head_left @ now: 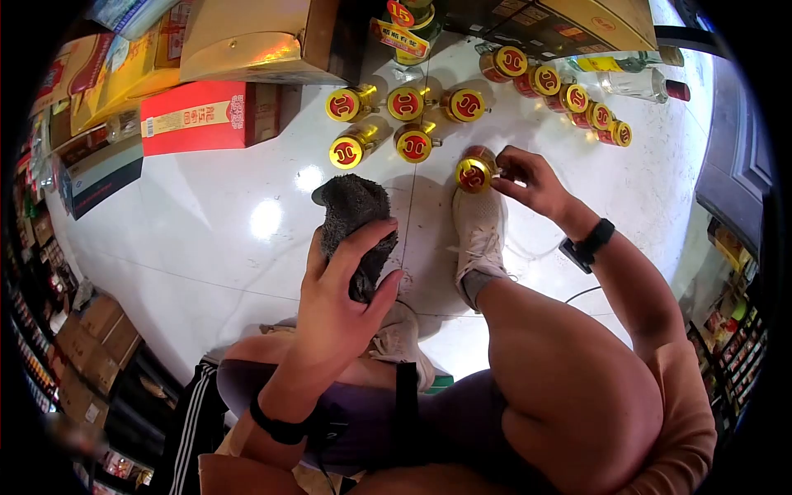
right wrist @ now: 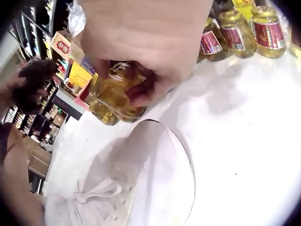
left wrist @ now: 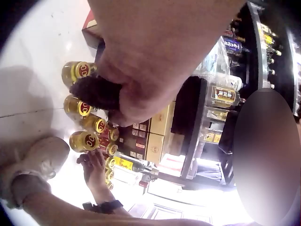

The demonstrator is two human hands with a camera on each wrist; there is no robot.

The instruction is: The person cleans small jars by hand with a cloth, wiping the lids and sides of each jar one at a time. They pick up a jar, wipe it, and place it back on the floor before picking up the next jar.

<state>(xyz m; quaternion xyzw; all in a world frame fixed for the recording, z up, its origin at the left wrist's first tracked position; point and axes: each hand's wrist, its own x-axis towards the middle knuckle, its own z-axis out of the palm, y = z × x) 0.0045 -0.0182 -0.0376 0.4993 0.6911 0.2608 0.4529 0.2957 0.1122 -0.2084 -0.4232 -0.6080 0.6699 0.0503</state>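
In the head view the left hand [head_left: 334, 305] grips a dark grey fuzzy cloth [head_left: 356, 223], raised above the floor. The right hand [head_left: 536, 183] holds the handle side of a glass mug-like jar [head_left: 476, 169] with a gold and red lid, just in front of the shoe [head_left: 480, 231]. In the right wrist view the fingers of the right hand [right wrist: 141, 52] curl at the jar [right wrist: 123, 89], which has yellowish contents. The left wrist view shows the cloth [left wrist: 96, 92] under the left hand [left wrist: 141, 75]; its far fingers are partly hidden.
Several similar jars [head_left: 406, 103] stand beyond the held one, with another row [head_left: 569, 97] to the right. A red box [head_left: 198, 118] and a large carton [head_left: 247, 37] are at the left back. Clear bottles [head_left: 635, 85] lie at the right back, near a green bottle [head_left: 410, 41] at the centre back.
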